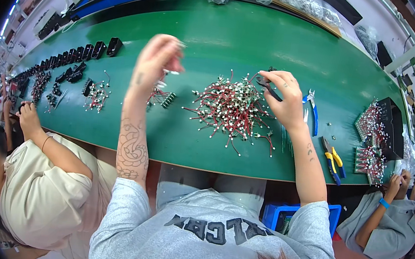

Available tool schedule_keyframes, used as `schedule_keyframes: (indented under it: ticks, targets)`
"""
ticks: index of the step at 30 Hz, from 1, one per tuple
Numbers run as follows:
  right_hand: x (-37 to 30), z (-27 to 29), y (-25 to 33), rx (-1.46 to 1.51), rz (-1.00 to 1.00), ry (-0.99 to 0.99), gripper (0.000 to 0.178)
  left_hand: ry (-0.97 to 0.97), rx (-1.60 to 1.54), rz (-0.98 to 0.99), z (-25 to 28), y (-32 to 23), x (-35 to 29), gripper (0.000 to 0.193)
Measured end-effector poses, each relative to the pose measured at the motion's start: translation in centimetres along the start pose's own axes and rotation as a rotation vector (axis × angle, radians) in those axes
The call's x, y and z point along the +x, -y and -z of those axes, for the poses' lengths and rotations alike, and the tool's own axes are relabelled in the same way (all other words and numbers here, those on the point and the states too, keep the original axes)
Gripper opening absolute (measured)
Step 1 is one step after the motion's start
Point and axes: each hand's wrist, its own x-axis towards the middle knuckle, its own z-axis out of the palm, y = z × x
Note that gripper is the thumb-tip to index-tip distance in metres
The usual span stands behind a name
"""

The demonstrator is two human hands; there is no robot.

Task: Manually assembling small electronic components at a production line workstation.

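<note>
Assembly workshop, clearly | long green workbench [202, 37] sweeps right across | big heap of red-wired parts [235, 107] | yellow-and-blue pliers [336, 158] nearby | black housings [74, 55] in line | one co-worker [55, 163] left, another co-worker [393, 230] right!

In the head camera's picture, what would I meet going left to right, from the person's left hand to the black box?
Left hand, large heap of red-wired parts, right hand, blue-handled pliers, yellow-and-blue-handled pliers, black box.
</note>
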Motion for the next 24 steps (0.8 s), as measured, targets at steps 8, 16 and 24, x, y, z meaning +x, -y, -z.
schedule_keyframes:
  ticks: [8, 16, 24]
  targets:
    - [-0.5, -0.5, 0.1, -0.009, 0.004, 0.137, 0.041, 0.403, -0.144, 0.274, -7.0, 2.3, -2.2, 0.011]
    - [-0.5, -0.4, 0.6, -0.086, 0.044, 0.141, 0.032, 0.478, -0.088, 0.289, -7.4, 2.3, -2.6, 0.014]
    - [-0.5, -0.3, 0.8, -0.142, 0.09, 0.135, 0.029, 0.456, -0.042, 0.245, -7.6, 2.6, -2.7, 0.009]
